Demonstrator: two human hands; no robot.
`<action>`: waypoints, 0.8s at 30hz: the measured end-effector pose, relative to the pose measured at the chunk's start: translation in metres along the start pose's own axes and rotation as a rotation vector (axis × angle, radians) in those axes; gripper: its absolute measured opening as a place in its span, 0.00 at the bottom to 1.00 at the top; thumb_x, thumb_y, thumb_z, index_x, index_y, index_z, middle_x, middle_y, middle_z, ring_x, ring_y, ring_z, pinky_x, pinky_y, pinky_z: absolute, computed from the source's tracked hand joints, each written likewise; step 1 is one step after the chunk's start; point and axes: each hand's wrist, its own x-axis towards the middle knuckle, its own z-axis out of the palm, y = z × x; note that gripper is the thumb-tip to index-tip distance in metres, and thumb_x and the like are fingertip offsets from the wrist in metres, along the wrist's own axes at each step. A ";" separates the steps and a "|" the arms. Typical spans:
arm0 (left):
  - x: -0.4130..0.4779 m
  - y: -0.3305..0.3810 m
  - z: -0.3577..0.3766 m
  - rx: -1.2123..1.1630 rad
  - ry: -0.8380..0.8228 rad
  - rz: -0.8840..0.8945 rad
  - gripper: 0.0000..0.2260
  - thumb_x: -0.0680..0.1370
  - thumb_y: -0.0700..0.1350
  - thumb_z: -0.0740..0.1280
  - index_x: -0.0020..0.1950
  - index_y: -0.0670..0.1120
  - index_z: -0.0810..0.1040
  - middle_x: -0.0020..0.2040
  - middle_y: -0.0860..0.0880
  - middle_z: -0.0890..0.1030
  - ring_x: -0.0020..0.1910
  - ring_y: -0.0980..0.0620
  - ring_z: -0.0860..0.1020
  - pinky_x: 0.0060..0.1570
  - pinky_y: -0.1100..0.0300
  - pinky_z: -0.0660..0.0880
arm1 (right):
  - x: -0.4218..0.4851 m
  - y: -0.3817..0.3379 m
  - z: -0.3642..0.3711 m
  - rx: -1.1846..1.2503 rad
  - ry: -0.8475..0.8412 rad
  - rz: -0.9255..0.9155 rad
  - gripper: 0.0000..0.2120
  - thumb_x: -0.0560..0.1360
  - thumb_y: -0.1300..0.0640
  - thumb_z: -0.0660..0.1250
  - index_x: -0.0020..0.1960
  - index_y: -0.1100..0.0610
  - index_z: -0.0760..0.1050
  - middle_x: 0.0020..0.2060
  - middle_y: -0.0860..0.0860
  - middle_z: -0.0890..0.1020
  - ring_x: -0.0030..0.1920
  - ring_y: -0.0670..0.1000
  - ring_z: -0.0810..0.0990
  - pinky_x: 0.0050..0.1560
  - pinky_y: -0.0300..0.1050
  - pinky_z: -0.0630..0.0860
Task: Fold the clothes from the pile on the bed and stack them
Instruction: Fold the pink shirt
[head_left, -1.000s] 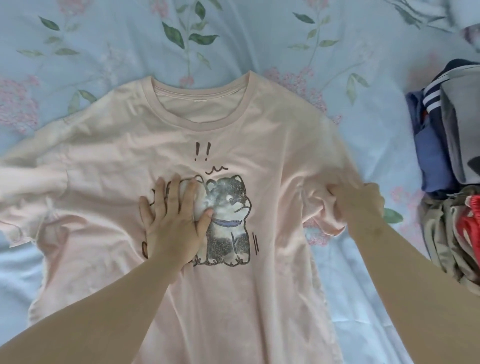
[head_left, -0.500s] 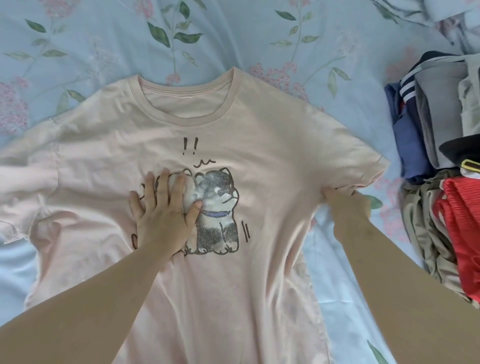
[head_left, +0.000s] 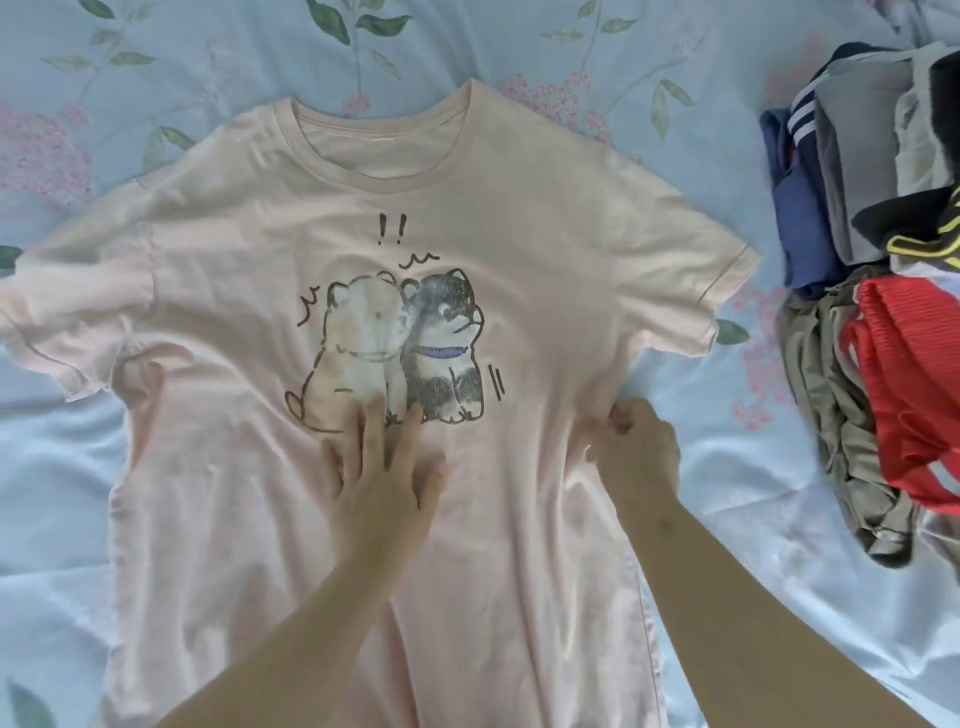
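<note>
Setting: home bedroom. Evidence: bed (head_left: 519, 47) under a pale blue floral sheet; pink T-shirt (head_left: 545, 218) spread flat on it; pile (head_left: 872, 270) of mixed clothes at right edge.

T-shirt (head_left: 545, 218) hem past bottom edge

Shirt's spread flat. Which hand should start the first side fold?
Right, probably. The right hand pinches the side edge of the pink T-shirt below the sleeve, so it could lift that edge inward. The left hand lies flat on the shirt's middle, below the print, better suited to hold it down.
</note>
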 end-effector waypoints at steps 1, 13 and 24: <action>-0.016 -0.004 0.003 0.002 -0.003 0.012 0.25 0.78 0.61 0.49 0.73 0.53 0.63 0.73 0.41 0.66 0.72 0.41 0.59 0.68 0.40 0.58 | -0.005 0.001 -0.002 0.052 0.065 -0.010 0.06 0.72 0.50 0.64 0.44 0.52 0.72 0.43 0.53 0.79 0.47 0.57 0.77 0.49 0.49 0.73; -0.114 -0.033 0.013 0.099 -0.068 0.201 0.26 0.76 0.58 0.53 0.73 0.53 0.61 0.72 0.43 0.69 0.71 0.43 0.59 0.66 0.44 0.53 | -0.090 0.078 -0.006 -0.138 -0.144 0.164 0.18 0.62 0.41 0.68 0.41 0.55 0.74 0.40 0.53 0.81 0.46 0.59 0.78 0.51 0.54 0.75; -0.165 -0.025 0.019 0.066 -0.165 0.091 0.29 0.76 0.62 0.41 0.76 0.57 0.44 0.78 0.46 0.56 0.77 0.43 0.54 0.69 0.49 0.45 | -0.126 0.155 -0.047 -0.100 -0.113 0.195 0.11 0.68 0.53 0.71 0.41 0.59 0.72 0.33 0.53 0.75 0.40 0.57 0.74 0.37 0.46 0.68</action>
